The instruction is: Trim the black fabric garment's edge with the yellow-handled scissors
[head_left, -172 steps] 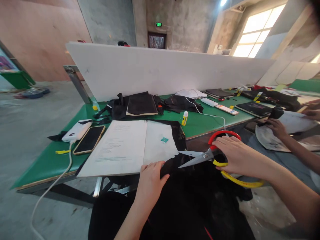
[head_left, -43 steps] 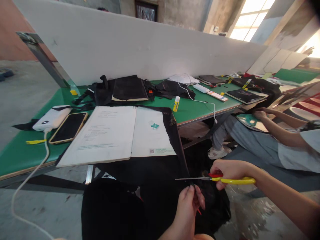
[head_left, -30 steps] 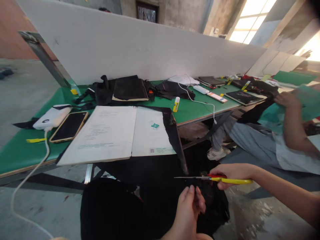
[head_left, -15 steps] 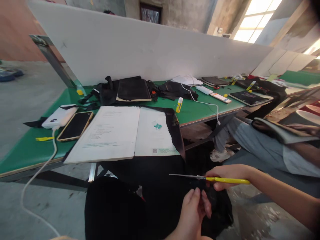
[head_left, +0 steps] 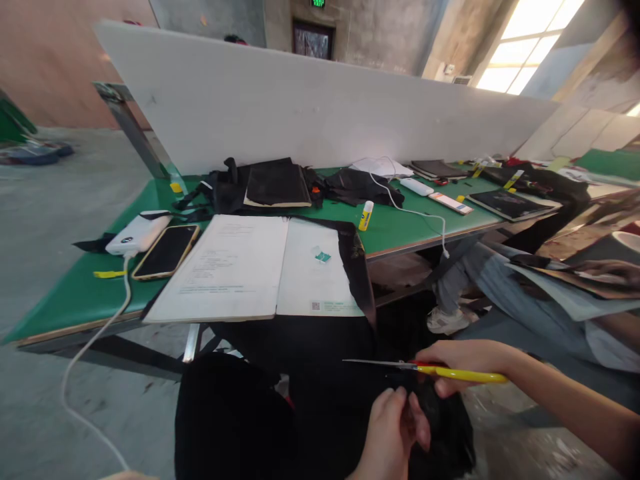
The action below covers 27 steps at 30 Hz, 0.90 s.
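My right hand is closed round the yellow-handled scissors. Their blades point left above my dark lap and look nearly together. Just below, my left hand has its fingers curled in against bunched black cloth, which hangs down to the right. Where the cloth meets the fingers is partly hidden, dark on dark. Beyond my hands an open book lies at the bench edge, with black material along its right side. A small green-and-white scrap rests on its right page.
On the green bench are a phone, a white power bank with a cable, a glue stick and a black-covered book. A white panel stands behind. Another person's legs are close at right.
The view has shifted slightly, so the bench appears further right and lower. My right hand still holds the scissors, whose red inner handle part now shows. My left hand stays curled below them.
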Available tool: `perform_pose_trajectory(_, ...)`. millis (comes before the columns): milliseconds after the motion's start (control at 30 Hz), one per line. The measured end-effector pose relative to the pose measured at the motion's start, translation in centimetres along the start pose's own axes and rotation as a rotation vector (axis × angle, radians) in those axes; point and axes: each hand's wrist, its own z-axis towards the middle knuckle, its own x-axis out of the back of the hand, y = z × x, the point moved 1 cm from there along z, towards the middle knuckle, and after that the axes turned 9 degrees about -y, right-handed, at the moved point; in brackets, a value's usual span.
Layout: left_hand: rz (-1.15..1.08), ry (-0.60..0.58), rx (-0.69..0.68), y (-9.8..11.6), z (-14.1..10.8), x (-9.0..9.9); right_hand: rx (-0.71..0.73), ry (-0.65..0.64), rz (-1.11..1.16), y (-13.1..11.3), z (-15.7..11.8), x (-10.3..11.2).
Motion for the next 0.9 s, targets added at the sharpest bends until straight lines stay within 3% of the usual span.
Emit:
perform_pose_trajectory(367, 0.019, 0.004, -0.017, 0.1, -0.6, 0.5, -0.146, 0.141, -0.14, 0.5, 1.5, 0.1)
perform_pose_trajectory(533, 0.054, -0.009, -0.011, 0.9, -1.3, -0.1, 0.01, 0.0, 0.015, -0.8, 0.5, -0.4)
perform_pose_trajectory(667, 0.091, -0.032, 0.0, 0.9, -1.7, -0.4, 0.079, -0.049, 0.005, -1.6, 0.3, -0.6)
perform_pose_trajectory(900, 0.127, -0.063, 0.067, 0.2, -2.1, -0.6, 0.105, 0.008, -0.075, -2.5, 1.7, 0.3)
